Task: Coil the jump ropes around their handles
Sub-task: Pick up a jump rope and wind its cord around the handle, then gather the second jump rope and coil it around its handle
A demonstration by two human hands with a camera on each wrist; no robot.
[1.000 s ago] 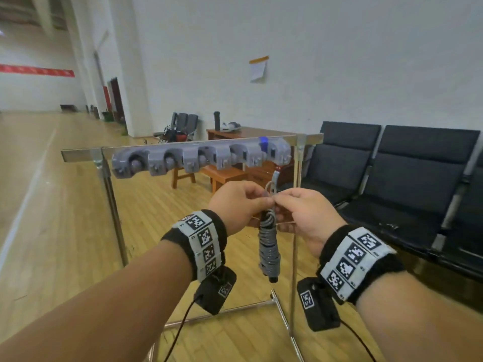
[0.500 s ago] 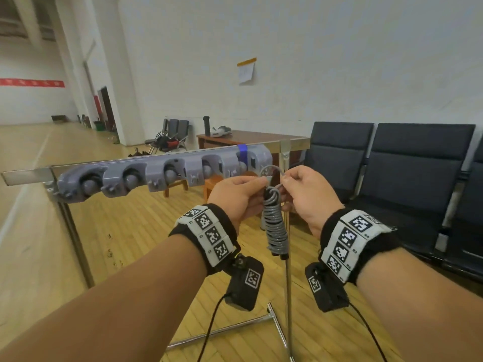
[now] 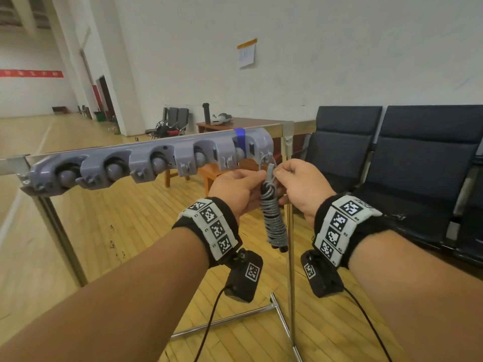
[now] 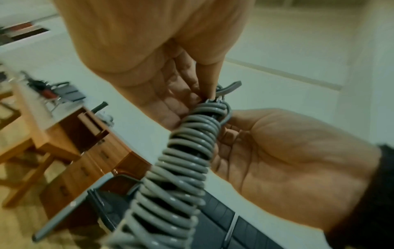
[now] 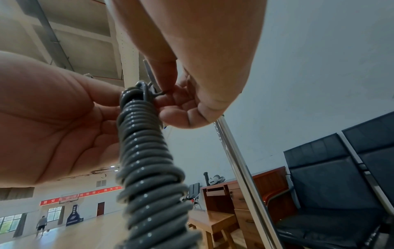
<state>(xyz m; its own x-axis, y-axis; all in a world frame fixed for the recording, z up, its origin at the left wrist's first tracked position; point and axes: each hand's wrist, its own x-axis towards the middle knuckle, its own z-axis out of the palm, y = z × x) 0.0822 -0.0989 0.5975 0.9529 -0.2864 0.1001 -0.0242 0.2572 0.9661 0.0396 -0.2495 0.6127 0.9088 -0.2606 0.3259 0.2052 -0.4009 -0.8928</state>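
Between the two hands, in front of the rack (image 3: 146,163), the rope (image 3: 274,218) hangs in tight grey turns round its handles, whose black ends show at the bottom; the coiling looks all but done, with only the top loop left to tuck or hang, by my reading; the left hand (image 3: 235,189) pinches the top of the coil, and the right hand (image 3: 300,186) pinches the grey end piece beside it; wooden gym floor (image 3: 130,226) below, white wall, dark chairs (image 3: 418,158) to the right.
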